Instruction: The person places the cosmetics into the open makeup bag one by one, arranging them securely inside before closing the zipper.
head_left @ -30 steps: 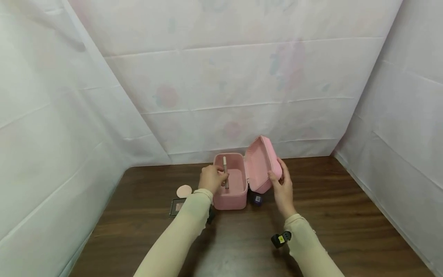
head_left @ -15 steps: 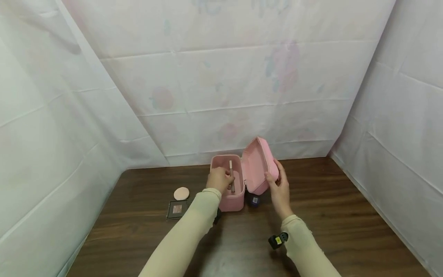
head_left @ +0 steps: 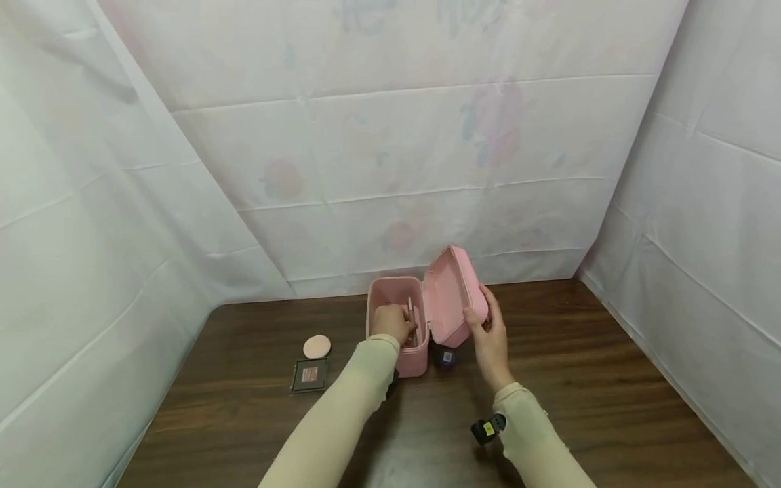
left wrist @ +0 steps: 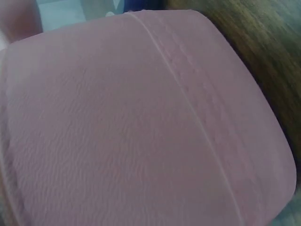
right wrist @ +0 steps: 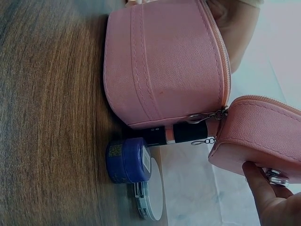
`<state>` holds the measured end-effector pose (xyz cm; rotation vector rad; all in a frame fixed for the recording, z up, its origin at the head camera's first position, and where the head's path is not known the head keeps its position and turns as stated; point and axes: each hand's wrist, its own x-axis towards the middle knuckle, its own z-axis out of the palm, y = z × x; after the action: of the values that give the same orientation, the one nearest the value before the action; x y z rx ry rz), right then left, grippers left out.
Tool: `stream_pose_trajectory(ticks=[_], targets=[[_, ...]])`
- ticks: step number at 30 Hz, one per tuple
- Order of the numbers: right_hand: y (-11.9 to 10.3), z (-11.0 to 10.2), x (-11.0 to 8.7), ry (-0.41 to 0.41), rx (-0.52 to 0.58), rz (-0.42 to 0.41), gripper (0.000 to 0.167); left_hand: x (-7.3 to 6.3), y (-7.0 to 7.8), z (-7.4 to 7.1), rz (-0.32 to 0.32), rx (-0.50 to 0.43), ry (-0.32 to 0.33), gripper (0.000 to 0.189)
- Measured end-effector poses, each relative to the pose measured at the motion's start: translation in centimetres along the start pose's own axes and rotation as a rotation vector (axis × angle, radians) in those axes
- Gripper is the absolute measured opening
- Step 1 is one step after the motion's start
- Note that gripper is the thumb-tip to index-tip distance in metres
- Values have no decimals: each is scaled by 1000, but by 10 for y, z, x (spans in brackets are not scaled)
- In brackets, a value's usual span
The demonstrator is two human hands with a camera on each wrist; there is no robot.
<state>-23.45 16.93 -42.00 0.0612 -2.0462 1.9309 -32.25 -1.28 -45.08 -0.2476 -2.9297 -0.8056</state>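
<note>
While a slim stick point(head_left: 411, 312) is pinched by the fingers of the left hand point(head_left: 392, 324) inside the open pink case point(head_left: 412, 364), the lid point(head_left: 450, 297) is grasped at its outer end by the right hand point(head_left: 491, 344) and held tilted up. The case is set near the middle of the table's point(head_left: 610, 366) far edge. Just beside it, below the lid, a blue jar point(head_left: 447, 358) is seen; near the jar, a dark tube point(right wrist: 186, 133) and a pale disc point(right wrist: 155, 190) are shown from the right wrist. Between the case and the table's left edge, a round puff point(head_left: 317, 346) is laid just behind a flat dark compact point(head_left: 309, 375). The tabletop is streaked with brown wood grain. The far edge is backed by a creased white sheet point(head_left: 390, 149), faintly printed in pink and blue; both sides are enclosed by white side sheets point(head_left: 702, 203).
</note>
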Motion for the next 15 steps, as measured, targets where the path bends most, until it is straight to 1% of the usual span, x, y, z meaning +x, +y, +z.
stream_pose_trajectory(ticks=[3, 5, 9, 12, 13, 15], targets=[[-1, 1, 0, 0, -1, -1, 59, 1, 1, 1, -4, 21, -24, 33], [-2, 1, -1, -2, -1, 2, 59, 4, 0, 4, -33, 23, -57, 34], [-2, 2, -2, -3, -7, 5, 59, 14, -4, 11, -77, 72, -96, 34], [-2, 3, -3, -2, -5, 2, 59, 22, -9, 17, -100, 101, -117, 29], [-2, 4, -3, -3, -3, 0, 59, 24, -10, 18, -114, 98, -137, 27], [-2, 5, -3, -5, 0, 0, 59, 27, -12, 20, -143, 80, -153, 22]])
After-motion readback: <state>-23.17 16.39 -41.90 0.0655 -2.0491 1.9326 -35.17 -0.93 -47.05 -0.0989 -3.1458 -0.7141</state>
